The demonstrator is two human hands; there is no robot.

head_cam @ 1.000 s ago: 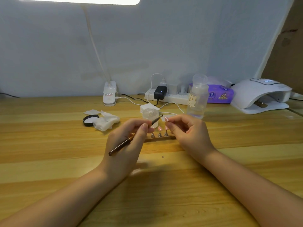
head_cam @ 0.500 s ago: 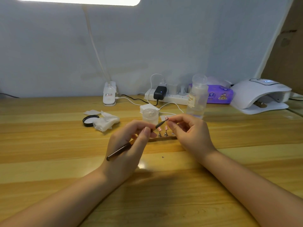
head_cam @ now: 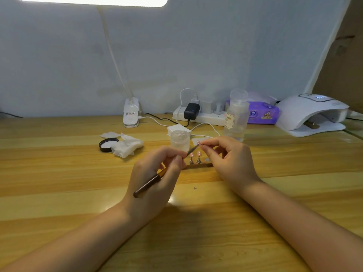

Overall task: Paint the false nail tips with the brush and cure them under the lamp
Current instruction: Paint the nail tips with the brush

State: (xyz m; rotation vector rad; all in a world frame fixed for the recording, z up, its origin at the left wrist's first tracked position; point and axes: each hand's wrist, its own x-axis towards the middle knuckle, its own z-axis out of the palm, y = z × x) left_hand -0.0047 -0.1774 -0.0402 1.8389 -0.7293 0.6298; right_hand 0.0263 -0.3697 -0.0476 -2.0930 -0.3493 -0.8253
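My left hand (head_cam: 155, 179) grips a thin dark brush (head_cam: 149, 184), its tip pointing up and right. The bristles touch a pink false nail tip (head_cam: 198, 142) that my right hand (head_cam: 229, 163) pinches between thumb and fingers above the table. Below them a small wooden holder (head_cam: 198, 165) carries two more pink nail tips (head_cam: 199, 153) on metal stands. The white curing lamp (head_cam: 312, 114) sits at the far right of the table with its opening facing me. A small clear jar (head_cam: 179, 140) stands just behind the holder.
A tall clear bottle (head_cam: 235, 116) stands right of the jar. Crumpled wipes (head_cam: 125, 147) and a black lid (head_cam: 107, 144) lie to the left. A power strip (head_cam: 200, 114) with cables, a purple wipe pack (head_cam: 263, 114) and a white clip lamp base (head_cam: 130, 113) line the wall.
The brush tip has moved right and up to meet the nail tip in my right hand. Both hands have stayed close together over the holder.
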